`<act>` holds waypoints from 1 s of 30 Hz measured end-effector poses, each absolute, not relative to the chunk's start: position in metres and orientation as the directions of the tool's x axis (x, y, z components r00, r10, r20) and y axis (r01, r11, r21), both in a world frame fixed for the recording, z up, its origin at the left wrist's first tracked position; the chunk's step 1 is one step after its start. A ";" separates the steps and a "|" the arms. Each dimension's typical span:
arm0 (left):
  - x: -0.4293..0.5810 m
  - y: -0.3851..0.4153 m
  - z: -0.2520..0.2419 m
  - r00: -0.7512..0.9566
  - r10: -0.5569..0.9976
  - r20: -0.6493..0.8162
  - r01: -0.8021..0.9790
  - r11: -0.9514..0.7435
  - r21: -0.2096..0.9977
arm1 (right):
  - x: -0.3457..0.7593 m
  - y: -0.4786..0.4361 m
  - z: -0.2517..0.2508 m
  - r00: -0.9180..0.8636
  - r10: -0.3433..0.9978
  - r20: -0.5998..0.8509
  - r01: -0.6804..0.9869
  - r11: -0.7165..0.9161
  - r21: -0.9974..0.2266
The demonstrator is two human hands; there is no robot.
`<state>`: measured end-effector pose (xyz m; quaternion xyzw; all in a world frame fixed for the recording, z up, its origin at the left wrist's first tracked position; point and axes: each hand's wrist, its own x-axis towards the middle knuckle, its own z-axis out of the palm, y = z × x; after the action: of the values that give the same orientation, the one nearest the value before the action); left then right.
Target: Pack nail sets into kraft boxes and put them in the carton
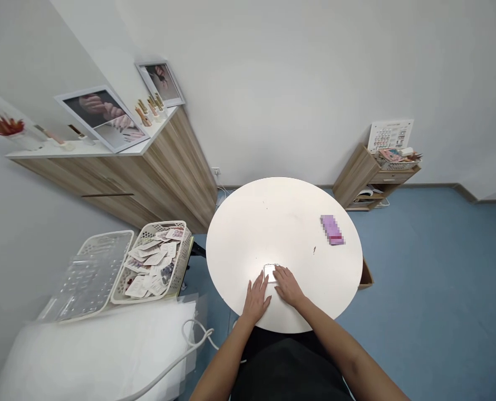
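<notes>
A small clear plastic case (270, 272) lies near the front edge of a round white table (273, 223). My left hand (257, 298) rests flat on the table, fingers stretched out, its fingertips touching the case's left side. My right hand (287, 285) lies flat too, fingers spread, touching the case's right side. Neither hand grips it. What the case holds is too small to make out.
A purple packet (332, 229) and a tiny dark speck (314, 250) lie on the table's right part. Left of the table stand a white basket of sachets (158, 259) and an empty white tray (93, 267). Wooden cabinets line the wall.
</notes>
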<state>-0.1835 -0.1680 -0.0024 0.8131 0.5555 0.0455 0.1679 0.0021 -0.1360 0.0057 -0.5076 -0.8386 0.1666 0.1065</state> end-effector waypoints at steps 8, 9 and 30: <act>-0.160 -0.120 0.009 0.072 0.895 -0.440 0.980 0.018 0.198 | 0.017 -0.074 -0.002 -0.461 0.886 0.053 0.769 0.429 -0.474; -0.158 -0.115 0.008 0.060 0.888 -0.456 0.983 0.028 0.183 | 0.021 -0.065 -0.002 -0.448 0.892 0.062 0.777 0.423 -0.467; -0.159 -0.105 0.014 0.138 0.869 -0.474 0.870 0.122 0.477 | 0.034 0.027 -0.018 -0.419 0.872 0.251 0.801 0.486 -0.350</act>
<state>-0.1591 -0.1054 0.0143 0.6626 0.6564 -0.0006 0.3608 0.0338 0.0272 -0.0177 -0.4993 -0.8378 0.0882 0.2025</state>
